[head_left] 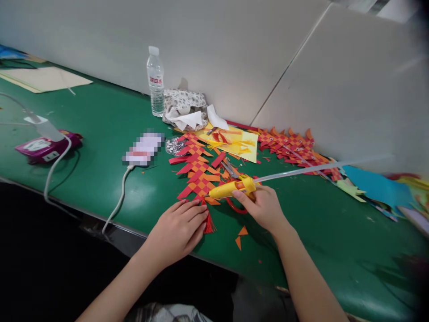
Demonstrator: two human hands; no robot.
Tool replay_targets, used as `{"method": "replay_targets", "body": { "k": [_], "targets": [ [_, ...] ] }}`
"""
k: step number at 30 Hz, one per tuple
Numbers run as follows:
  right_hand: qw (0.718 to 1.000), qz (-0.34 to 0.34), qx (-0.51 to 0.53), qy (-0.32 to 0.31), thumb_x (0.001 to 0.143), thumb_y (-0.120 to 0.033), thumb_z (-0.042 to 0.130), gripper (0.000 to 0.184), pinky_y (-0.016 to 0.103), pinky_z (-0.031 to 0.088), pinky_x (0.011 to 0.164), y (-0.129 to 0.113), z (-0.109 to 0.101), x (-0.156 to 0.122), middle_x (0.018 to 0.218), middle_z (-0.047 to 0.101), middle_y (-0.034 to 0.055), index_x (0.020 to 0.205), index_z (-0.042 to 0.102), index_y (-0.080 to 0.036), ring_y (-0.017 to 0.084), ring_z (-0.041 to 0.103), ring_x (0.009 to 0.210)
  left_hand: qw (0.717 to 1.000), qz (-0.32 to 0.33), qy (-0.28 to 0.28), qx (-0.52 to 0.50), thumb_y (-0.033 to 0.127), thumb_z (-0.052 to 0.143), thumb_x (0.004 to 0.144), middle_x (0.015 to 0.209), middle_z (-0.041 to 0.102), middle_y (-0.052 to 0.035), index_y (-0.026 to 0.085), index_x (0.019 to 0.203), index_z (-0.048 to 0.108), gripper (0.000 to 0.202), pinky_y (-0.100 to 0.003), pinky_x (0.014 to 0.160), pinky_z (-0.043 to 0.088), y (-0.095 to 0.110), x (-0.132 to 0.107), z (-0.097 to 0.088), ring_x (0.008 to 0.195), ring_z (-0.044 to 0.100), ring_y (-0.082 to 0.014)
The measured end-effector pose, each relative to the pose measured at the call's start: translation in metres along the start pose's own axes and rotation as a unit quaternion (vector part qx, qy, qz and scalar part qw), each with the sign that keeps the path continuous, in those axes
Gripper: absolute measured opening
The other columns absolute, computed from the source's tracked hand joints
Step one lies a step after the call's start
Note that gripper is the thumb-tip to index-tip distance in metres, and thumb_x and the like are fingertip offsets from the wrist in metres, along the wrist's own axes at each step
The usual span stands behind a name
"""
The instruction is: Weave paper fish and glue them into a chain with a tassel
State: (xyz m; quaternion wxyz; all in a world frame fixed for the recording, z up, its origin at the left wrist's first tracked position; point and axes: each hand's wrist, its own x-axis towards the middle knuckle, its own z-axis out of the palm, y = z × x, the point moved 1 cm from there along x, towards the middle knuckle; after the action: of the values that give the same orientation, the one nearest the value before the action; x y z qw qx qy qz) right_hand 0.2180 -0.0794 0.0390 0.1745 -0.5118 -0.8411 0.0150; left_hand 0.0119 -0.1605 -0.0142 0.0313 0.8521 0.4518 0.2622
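Yellow glue gun (224,190) clamped in right hand (265,209), nozzle at woven strip (198,169); left hand (180,227) touching tassel (209,224), grip unclear

A yellow glue gun (224,190) points at a flat, woven red-orange strip (198,172) beside its red tassel (210,222).

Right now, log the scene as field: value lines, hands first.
left hand: at near end of red-and-orange woven paper strip, beside red thread tassel
right hand: holds yellow plastic glue gun, translucent stick protruding from back
gun tip: at strip's near end; contact unclear
right of strip: red-handled metal scissors
far side: clear plastic water bottle
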Motion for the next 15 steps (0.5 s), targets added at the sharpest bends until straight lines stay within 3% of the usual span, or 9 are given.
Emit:
{"method": "replay_targets", "body": {
  "k": [9,15],
  "targets": [
    [1.000,0.004,0.013,0.021,0.083,-0.056,0.039,0.054,0.024,0.026,0.047,0.0013,0.0022,-0.0007,0.045,0.038,-0.0017,0.044,0.036,-0.019,0.010,0.037,0.044,1.000,0.002,0.001,-0.004,0.024,0.043,0.088,0.115,0.064,-0.0032,0.019,0.112,0.060,0.030,-0.040,0.094,0.044,0.0010,0.0004,-0.0020,0.107,0.057,-0.0214],
    [1.000,-0.002,-0.006,0.021,0.083,-0.055,0.040,0.053,0.024,0.028,0.048,-0.0012,0.0010,-0.0007,0.044,0.042,-0.0009,0.045,0.042,-0.019,0.011,0.042,0.044,1.000,-0.001,-0.005,-0.004,0.024,0.043,0.088,0.117,0.063,-0.0025,0.020,0.113,0.059,0.031,-0.041,0.095,0.043,0.0007,-0.0016,-0.0005,0.110,0.055,-0.0224]
  ]
}}
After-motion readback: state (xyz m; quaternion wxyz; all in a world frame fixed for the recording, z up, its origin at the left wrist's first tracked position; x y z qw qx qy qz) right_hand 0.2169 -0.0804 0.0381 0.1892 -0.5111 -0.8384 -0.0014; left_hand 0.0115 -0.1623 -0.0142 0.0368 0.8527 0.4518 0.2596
